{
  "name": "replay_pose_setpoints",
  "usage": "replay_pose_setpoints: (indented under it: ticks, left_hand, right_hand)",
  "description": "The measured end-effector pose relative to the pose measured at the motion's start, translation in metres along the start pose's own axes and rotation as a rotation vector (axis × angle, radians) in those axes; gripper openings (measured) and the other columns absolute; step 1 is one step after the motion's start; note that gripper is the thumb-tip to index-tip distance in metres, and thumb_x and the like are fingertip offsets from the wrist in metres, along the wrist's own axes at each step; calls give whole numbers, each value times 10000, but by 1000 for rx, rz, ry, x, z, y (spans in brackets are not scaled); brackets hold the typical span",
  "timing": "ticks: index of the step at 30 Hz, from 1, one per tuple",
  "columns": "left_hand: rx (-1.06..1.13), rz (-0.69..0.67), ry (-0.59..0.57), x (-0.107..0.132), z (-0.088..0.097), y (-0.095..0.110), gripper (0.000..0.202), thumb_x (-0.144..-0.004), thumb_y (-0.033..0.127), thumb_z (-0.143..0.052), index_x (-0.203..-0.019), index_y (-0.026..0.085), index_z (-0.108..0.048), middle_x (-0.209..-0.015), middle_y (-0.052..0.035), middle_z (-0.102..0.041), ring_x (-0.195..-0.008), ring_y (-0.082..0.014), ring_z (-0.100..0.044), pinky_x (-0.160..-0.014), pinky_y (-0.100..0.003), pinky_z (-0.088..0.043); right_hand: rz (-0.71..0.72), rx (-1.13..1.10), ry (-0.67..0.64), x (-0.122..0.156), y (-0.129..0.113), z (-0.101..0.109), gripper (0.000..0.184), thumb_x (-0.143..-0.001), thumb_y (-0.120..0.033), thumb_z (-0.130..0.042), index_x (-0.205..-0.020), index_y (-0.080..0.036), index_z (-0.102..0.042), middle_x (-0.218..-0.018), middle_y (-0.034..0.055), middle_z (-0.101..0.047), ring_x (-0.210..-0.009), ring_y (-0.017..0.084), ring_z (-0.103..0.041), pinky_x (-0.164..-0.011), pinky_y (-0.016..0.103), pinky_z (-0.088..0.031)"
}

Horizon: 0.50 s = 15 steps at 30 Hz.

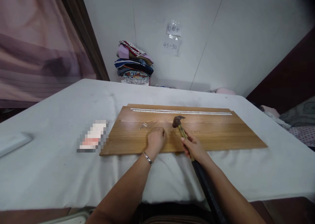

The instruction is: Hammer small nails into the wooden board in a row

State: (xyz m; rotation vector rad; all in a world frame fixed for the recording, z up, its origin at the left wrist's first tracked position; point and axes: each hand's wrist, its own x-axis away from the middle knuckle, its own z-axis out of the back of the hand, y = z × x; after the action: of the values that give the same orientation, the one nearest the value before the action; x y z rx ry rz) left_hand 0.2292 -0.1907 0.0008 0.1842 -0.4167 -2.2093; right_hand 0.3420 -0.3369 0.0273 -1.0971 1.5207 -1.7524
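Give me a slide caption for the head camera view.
Right hand gripping a hammer, left hand near loose nails on a wooden board.

Mid-frame, the board [221, 135] is honey-brown with streaky wood grain; two strips [182, 111] along its far edge are white; the nails [145, 124] are silvery; the hammer [203, 181] pairs a rust-brown head with a yellowish neck and a black grip; the worktop [54, 174] is white; at upper left the curtain [44, 47] is dusky pink with mauve bands; the folded cloths [135, 63], upper centre, mix red, lilac, blue and grey; the cloth [301, 136] at far right is dotted.
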Motion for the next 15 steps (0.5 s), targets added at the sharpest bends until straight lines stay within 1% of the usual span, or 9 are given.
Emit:
replay_pose_setpoints:
  ticks: [6,10,15]
  left_hand:
    - [1,-16,11,-2,-3,-1,261,-1002,248,-500,-1008,171,-750,-1035,-127,-770,-1003,-231,-718,-787,-293,-474]
    - [-6,-16,12,-2,-5,-2,268,-1007,255,-494,-1026,172,-747,-1043,-130,-771,-1020,-235,-722,-794,-294,-480]
    - [2,-17,10,-2,-5,-2,265,-1007,257,-497,-1026,174,-747,-1060,-130,-777,-1036,-240,-726,-795,-297,-478]
  right_hand:
    - [-8,-13,-13,-3,9,-1,886,-741,-502,-718,-1512,-120,-507,-543,-127,-483,-352,80,-366,-317,219,-314]
    - [-18,-17,-11,-6,13,-1,861,-735,-496,-725,-1490,-134,-524,-556,-126,-492,-349,77,-369,-315,216,-294]
    - [-24,11,-18,-5,12,1,808,-759,-487,-713,-1474,-147,-550,-528,-129,-482,-344,76,-363,-320,211,-305]
